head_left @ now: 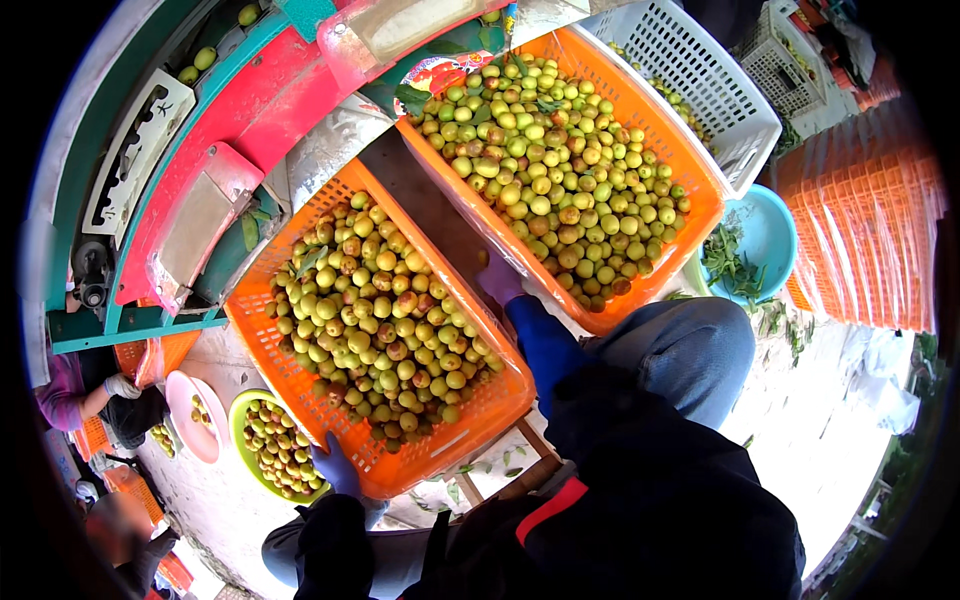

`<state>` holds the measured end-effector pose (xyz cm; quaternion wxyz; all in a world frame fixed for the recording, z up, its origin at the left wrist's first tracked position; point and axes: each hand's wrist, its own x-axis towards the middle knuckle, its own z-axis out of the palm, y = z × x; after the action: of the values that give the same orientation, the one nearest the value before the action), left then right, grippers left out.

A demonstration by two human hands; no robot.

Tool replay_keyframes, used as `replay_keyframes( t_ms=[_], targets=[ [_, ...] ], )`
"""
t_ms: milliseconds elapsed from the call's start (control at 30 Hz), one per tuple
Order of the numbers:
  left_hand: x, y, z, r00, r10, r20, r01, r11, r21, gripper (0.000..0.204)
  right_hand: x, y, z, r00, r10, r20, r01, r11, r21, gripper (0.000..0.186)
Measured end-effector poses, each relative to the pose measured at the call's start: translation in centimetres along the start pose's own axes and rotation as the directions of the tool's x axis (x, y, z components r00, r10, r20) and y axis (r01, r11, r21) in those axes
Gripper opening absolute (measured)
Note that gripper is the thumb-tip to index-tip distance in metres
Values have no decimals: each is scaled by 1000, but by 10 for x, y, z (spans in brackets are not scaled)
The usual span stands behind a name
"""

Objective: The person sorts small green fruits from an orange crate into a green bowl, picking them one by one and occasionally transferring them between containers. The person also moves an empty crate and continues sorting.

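An orange slatted crate (470, 439), full of green and brownish jujubes (370, 325), sits tilted in front of me at centre left. My left hand (339, 467), in a purple glove, grips its near left side, close to the corner. On the opposite side, my right hand (499, 279), also gloved in purple, reaches into the gap between this crate and a second one and holds the crate's right side; its fingertips are partly hidden. The second orange crate (706, 200), heaped with jujubes (560, 170), stands to the right beyond my right forearm.
A red and green machine (255, 100) runs along the far left. Beside my left hand is a lime-green basin (236, 420) of fruit, then a pink basin (180, 400). White crate (745, 125), blue basin (785, 235) and stacked orange crates (860, 220) stand right. Another person's gloved hand (122, 386) is at left.
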<state>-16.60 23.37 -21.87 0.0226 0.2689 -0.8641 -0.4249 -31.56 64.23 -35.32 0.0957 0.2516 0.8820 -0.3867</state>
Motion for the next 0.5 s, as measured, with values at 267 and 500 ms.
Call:
replay_keyframes(
  t_ms=[267,500],
  targets=[
    [3,2,-1,999,41,19,-43,995,89,30,-11,-58,-55,945,76,317,-324,320,890,56],
    [0,-1,-3,998,54,-31,-51,996,74,31,-66,-107,-109,801,-396,448,-570,-276,774,66]
  ],
)
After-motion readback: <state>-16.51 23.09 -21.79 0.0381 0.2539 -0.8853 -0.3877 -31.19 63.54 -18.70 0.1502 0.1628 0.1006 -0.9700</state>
